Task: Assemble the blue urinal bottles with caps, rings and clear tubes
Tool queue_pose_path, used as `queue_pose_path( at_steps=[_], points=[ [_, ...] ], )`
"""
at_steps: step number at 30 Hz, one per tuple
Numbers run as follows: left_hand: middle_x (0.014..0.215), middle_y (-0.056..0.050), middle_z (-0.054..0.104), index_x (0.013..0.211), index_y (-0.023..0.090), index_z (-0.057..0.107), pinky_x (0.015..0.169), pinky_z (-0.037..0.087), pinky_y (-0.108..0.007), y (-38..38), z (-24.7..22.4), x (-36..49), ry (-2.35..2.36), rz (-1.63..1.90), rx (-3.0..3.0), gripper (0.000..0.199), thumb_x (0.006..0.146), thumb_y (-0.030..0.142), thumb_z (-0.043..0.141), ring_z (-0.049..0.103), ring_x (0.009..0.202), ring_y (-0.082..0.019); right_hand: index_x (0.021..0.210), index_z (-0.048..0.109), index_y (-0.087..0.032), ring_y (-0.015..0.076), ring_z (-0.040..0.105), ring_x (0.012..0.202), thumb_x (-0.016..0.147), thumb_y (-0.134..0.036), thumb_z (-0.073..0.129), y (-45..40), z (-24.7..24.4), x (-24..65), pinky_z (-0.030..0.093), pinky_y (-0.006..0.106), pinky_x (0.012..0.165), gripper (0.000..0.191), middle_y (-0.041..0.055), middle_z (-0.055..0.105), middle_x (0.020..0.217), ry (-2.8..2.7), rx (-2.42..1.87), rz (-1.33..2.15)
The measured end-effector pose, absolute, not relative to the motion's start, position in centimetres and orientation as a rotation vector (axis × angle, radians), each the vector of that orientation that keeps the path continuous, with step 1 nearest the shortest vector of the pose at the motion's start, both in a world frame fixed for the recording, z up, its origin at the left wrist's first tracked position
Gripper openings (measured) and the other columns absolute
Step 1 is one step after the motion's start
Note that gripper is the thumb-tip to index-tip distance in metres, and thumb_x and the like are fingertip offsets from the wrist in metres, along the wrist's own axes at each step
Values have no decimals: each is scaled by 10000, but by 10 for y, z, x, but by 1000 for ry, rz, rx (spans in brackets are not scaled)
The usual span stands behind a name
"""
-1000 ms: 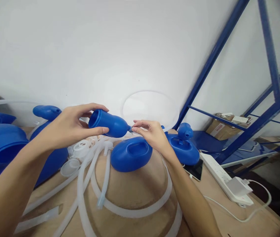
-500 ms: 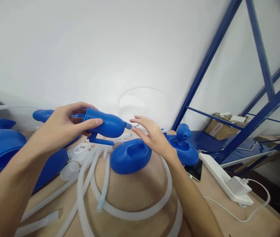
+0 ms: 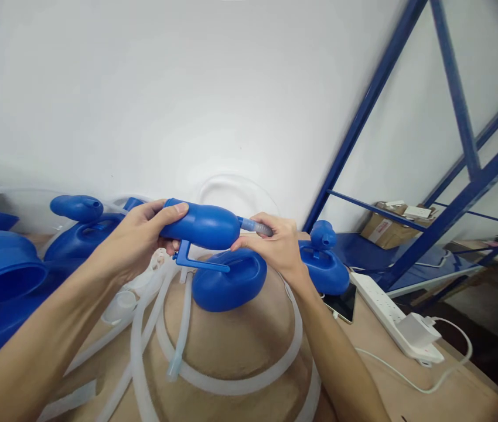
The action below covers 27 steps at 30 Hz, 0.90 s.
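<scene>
My left hand (image 3: 147,231) is wrapped round the wide end of a blue plastic funnel (image 3: 207,225), held level above the table with a blue L-shaped handle (image 3: 205,264) hanging below it. At its narrow right end a clear tube (image 3: 251,225) meets the nozzle. The fingers of my right hand (image 3: 278,240) are closed round this tube, with the thumb near the funnel's end. Just below the funnel sits a blue plastic bottle (image 3: 229,293) with a recessed grip. How far the tube sits over the nozzle cannot be told.
Coiled white hoses (image 3: 235,384) lie across the table. At left are more blue bottles (image 3: 7,258) and clear caps (image 3: 121,305). To the right are another blue bottle (image 3: 328,272), a phone (image 3: 343,302), a power strip (image 3: 385,310) and a blue metal rack (image 3: 363,117).
My right hand has gone from open fingers beside the nozzle to a closed grip on the tube. The funnel and my left hand have shifted right, and the funnel is more level.
</scene>
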State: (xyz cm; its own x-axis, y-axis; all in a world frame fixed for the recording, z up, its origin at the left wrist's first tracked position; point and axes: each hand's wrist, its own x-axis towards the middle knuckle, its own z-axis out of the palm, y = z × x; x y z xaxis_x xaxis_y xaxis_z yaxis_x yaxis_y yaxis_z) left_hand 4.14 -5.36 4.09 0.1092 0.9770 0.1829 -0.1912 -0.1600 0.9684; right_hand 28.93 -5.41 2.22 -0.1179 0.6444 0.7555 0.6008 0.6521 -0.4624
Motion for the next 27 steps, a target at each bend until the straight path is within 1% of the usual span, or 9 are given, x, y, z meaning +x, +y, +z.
queue_pose_path(
  at_steps=[3,6,10,12,15,18,21,24,27],
  points=[
    [540,65,563,766,173,588,341,440,-157,-54,35,51,816,1401,1250,443,685,467,910,549,394,-80,505,506,-182,66,278,518,605,-578,926,-53,23,288,210,257,504,586,-89,314,516,-1726,-992,52],
    [554,67,553,769,167,594,331,442,-159,-56,33,56,772,1456,1280,415,724,456,889,541,387,-78,486,408,-196,66,262,527,567,-573,940,-46,25,295,195,257,501,658,-91,283,526,-1695,-1006,37],
    [778,45,656,867,190,629,458,609,-239,-59,40,41,796,1845,1328,363,692,345,907,674,575,-125,511,340,-229,79,236,525,671,-610,872,-37,36,332,205,269,489,675,-85,286,522,-1258,-1046,-124],
    [780,34,655,899,197,671,445,593,-237,-61,48,25,871,1909,1462,321,705,330,890,659,563,-129,520,383,-223,85,257,530,690,-544,886,-42,43,352,222,275,504,621,-81,311,519,-1228,-1020,-261],
    [732,26,640,919,200,710,397,495,-203,-62,56,6,1015,1865,1666,278,776,404,835,575,471,-101,575,520,-198,94,330,526,791,-499,830,-55,50,364,271,269,524,483,-68,389,520,-1586,-1090,-225],
    [761,21,681,983,202,718,448,505,-230,-59,55,1,1277,1698,1796,394,774,520,822,612,500,-128,715,673,-184,123,480,577,909,-526,719,-58,49,360,341,265,581,396,-31,561,600,-1994,-1231,-91],
    [752,-6,718,1043,177,716,509,533,-287,-53,45,9,1489,1355,1850,520,768,610,802,670,547,-193,969,761,-203,182,634,770,939,-544,688,-40,36,359,422,281,696,350,29,723,877,-2277,-1393,-20],
    [860,-43,751,1153,187,681,586,571,-338,-43,31,22,1460,1302,1841,586,813,660,737,723,635,-239,1261,736,-242,243,675,977,861,-567,777,-13,16,365,482,317,811,517,83,707,1181,-2453,-1496,95],
    [1132,-95,737,1347,225,620,713,609,-383,-29,13,35,1336,1227,1922,684,842,682,682,759,843,-277,1350,716,-267,309,625,1145,843,-519,818,4,0,367,496,372,917,575,107,675,1295,-2574,-1501,117]
  ],
)
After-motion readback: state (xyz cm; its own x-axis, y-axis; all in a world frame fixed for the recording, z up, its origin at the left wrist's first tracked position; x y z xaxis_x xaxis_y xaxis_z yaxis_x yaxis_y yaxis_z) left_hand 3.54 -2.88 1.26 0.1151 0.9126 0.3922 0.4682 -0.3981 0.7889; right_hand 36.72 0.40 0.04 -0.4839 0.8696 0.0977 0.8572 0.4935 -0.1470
